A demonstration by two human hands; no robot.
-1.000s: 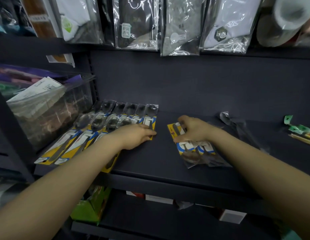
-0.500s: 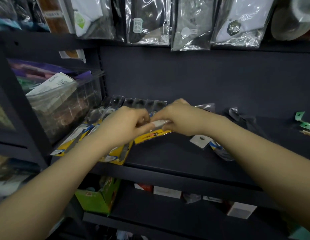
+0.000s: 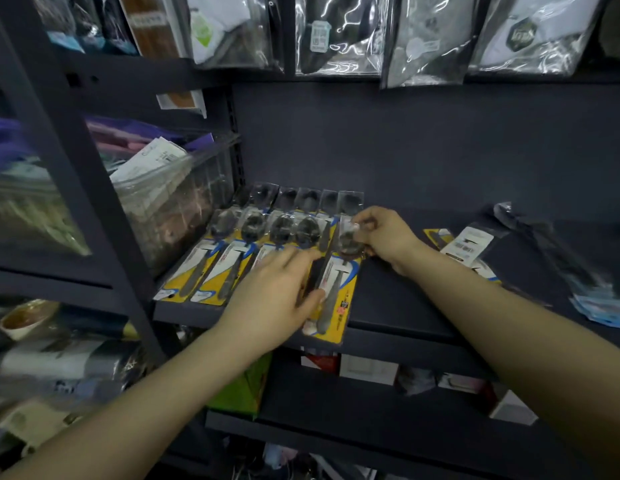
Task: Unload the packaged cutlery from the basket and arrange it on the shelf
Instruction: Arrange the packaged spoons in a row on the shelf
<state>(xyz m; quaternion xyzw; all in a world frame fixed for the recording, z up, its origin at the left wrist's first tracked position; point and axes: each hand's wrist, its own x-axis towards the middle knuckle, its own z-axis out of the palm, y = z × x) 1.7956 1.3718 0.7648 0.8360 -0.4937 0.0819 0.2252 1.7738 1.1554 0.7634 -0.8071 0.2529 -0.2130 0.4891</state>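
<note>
Two hands settle one spoon pack (image 3: 336, 289) at the right end of the row (image 3: 253, 244) on the dark shelf (image 3: 388, 306). The right hand (image 3: 381, 237) pinches its clear top; the left hand (image 3: 277, 299) lies spread, thumb against the yellow card. The pack looks light, stiff-backed and slick, best held by its edges. More packs (image 3: 469, 245) wait near the right.

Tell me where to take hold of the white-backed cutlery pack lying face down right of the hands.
Grip the white-backed pack at its near end, coming from the front edge of the shelf: it lies flat atop another pack, its far end points at the back wall, and its near end looks unobstructed.
</note>
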